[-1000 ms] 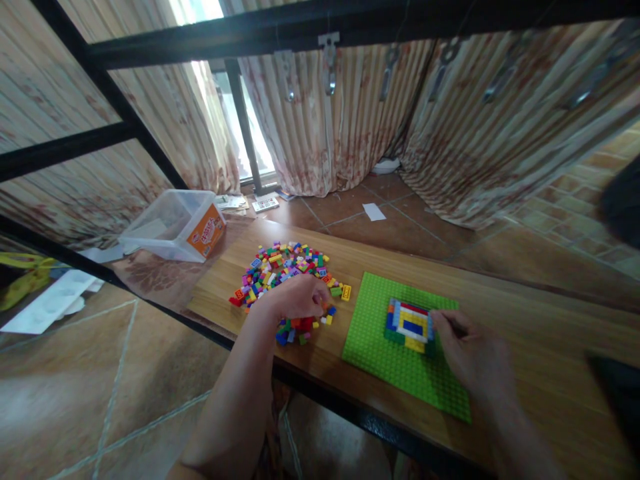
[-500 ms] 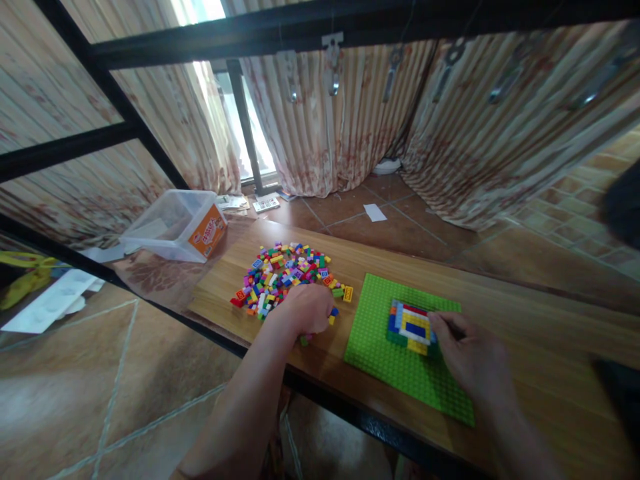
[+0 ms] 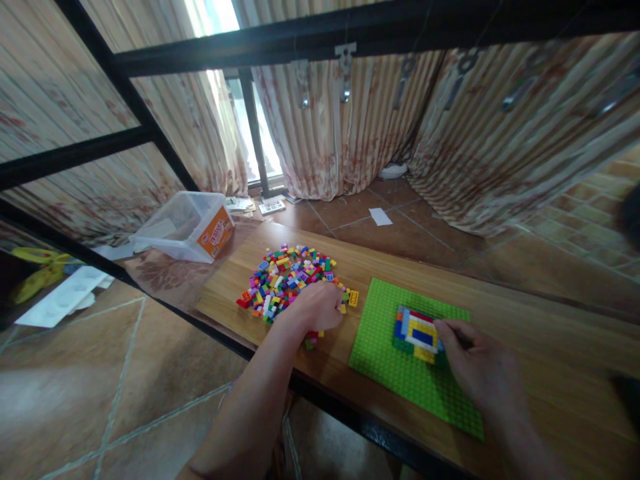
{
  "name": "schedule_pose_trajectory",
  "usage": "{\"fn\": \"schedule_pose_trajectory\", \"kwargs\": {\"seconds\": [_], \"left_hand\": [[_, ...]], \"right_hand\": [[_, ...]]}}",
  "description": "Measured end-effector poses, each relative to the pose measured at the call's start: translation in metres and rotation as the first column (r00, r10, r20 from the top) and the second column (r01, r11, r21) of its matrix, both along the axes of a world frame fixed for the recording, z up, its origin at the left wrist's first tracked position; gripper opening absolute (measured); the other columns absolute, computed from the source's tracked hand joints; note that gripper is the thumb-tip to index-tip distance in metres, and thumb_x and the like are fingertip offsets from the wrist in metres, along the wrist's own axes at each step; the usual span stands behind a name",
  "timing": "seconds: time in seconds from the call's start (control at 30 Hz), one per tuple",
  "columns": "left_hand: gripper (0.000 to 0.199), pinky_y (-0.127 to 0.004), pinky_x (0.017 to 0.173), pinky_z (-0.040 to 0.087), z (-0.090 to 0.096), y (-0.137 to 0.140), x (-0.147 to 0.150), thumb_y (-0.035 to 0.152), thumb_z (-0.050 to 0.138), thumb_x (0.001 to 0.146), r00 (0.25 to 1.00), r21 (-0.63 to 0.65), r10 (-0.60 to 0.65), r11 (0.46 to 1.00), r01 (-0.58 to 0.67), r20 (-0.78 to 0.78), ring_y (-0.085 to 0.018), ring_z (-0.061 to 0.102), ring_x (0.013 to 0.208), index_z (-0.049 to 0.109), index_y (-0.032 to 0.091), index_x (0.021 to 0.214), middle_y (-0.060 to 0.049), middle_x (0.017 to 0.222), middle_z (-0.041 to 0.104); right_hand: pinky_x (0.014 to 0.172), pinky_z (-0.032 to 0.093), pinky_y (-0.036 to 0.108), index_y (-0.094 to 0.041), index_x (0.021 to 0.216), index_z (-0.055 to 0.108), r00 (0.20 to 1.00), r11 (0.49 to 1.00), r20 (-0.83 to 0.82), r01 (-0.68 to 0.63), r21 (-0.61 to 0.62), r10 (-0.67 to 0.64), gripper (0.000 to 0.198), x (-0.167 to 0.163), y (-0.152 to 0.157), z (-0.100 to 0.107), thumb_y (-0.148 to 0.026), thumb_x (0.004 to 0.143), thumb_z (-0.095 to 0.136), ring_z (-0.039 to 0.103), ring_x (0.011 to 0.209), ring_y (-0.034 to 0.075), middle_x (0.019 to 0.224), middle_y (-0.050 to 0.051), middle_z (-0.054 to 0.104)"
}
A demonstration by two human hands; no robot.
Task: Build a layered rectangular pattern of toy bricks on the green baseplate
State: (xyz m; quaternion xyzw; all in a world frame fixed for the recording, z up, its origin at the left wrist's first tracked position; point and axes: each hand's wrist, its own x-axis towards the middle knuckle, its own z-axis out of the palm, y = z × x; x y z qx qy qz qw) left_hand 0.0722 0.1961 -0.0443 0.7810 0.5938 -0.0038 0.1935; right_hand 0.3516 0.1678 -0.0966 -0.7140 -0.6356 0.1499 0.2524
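My left hand (image 3: pixel 320 305) is at the near right edge of a pile of small coloured toy bricks (image 3: pixel 280 280). Its fingers are curled and point down, and whatever they hold is hidden behind the hand. A layered block of toy bricks (image 3: pixel 417 333) in blue, white, yellow, red and green sits over the green studded baseplate (image 3: pixel 385 360). At the block's right edge, my right hand (image 3: pixel 475 360) grips it between thumb and fingers. Whether the block is pressed onto the studs cannot be made out.
A clear plastic bin (image 3: pixel 187 227) with an orange label stands beyond the left end of the wooden table (image 3: pixel 320 363). A black frame bar (image 3: pixel 240 50) with hanging metal clips crosses above. A dark object (image 3: pixel 627 397) lies at the right edge.
The whole view has shifted slightly, moving everything a little to the right and down. My left hand stays low at the pile with fingers curled; my right hand remains at the block.
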Motion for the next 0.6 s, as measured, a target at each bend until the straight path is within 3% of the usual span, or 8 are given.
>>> {"fn": "schedule_pose_trajectory", "kwargs": {"seconds": [0.2, 0.3, 0.43, 0.53, 0.6], "left_hand": [[0.013, -0.026, 0.054, 0.041, -0.007, 0.003, 0.001, 0.012, 0.056, 0.065, 0.997, 0.018, 0.014, 1.0, -0.016, 0.08, -0.019, 0.061, 0.06, 0.069, 0.013, 0.063, -0.009, 0.063, 0.067], [0.012, -0.023, 0.051, 0.036, -0.01, 0.003, 0.001, 0.012, 0.055, 0.067, 0.97, 0.034, -0.028, 0.999, 0.02, 0.241, -0.014, 0.057, 0.057, 0.067, 0.013, 0.063, -0.004, 0.061, 0.065], [0.011, -0.02, 0.053, 0.035, -0.014, 0.002, 0.008, 0.015, 0.056, 0.074, 0.865, 0.033, -0.119, 0.992, 0.118, 0.488, -0.01, 0.054, 0.057, 0.066, 0.013, 0.07, 0.0, 0.062, 0.063], [0.008, -0.018, 0.054, 0.036, -0.016, -0.001, 0.02, 0.016, 0.058, 0.076, 0.809, -0.005, -0.173, 0.977, 0.212, 0.562, -0.009, 0.054, 0.058, 0.066, 0.013, 0.074, 0.001, 0.064, 0.062], [0.007, -0.018, 0.055, 0.036, -0.017, -0.003, 0.028, 0.016, 0.059, 0.077, 0.789, -0.02, -0.206, 0.964, 0.267, 0.579, -0.009, 0.052, 0.059, 0.066, 0.013, 0.075, 0.002, 0.064, 0.062]], "right_hand": [[0.061, 0.048, 0.032, -0.023, 0.085, 0.073, 1.0, 0.999, -0.006, -0.026, 0.024, 0.026, 0.04, -0.003, -0.001, 0.001, -0.055, 0.085, 0.049, 0.068, 0.067, 0.022, 0.076, 0.004, 0.074], [0.061, 0.049, 0.03, -0.021, 0.084, 0.073, 0.998, 0.994, -0.067, 0.005, 0.107, 0.003, 0.038, -0.004, -0.003, 0.004, -0.052, 0.085, 0.051, 0.068, 0.068, 0.021, 0.076, 0.005, 0.074], [0.068, 0.052, 0.031, -0.02, 0.087, 0.073, 0.968, 0.97, -0.249, 0.051, 0.237, 0.01, 0.035, -0.011, -0.007, 0.009, -0.05, 0.085, 0.056, 0.068, 0.073, 0.02, 0.082, 0.005, 0.074], [0.073, 0.053, 0.032, -0.021, 0.094, 0.072, 0.916, 0.978, -0.383, -0.043, 0.205, 0.121, 0.033, -0.025, -0.015, 0.011, -0.05, 0.085, 0.059, 0.068, 0.079, 0.019, 0.091, 0.005, 0.074], [0.074, 0.054, 0.031, -0.022, 0.101, 0.072, 0.868, 0.973, -0.441, -0.183, 0.142, 0.228, 0.034, -0.038, -0.021, 0.01, -0.05, 0.084, 0.061, 0.068, 0.081, 0.019, 0.094, 0.005, 0.074]]}}
